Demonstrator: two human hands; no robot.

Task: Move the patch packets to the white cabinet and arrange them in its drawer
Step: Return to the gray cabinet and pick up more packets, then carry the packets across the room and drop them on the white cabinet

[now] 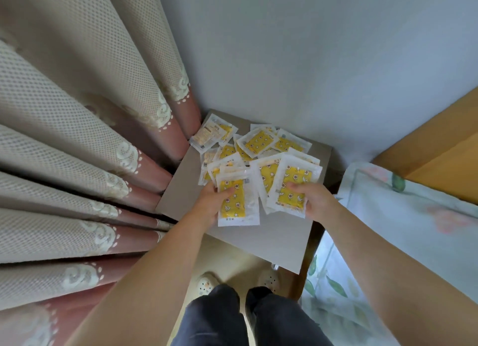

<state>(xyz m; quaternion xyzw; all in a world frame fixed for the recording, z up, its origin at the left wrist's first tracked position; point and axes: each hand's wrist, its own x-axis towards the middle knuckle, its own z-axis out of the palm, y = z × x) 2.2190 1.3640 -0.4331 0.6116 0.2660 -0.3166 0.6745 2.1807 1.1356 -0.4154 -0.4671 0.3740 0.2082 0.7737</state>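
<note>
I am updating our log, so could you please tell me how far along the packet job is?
Done: nothing visible; no cabinet or drawer in view. In hand: the left hand grips one packet stack, the right hand a second stack. Left: loose packets lie on the grey table; all need carrying and arranging.

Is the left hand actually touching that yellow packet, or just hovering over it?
Touching. The head view shows the left hand gripping the packet, its thumb pressed flat across the yellow front.
</note>
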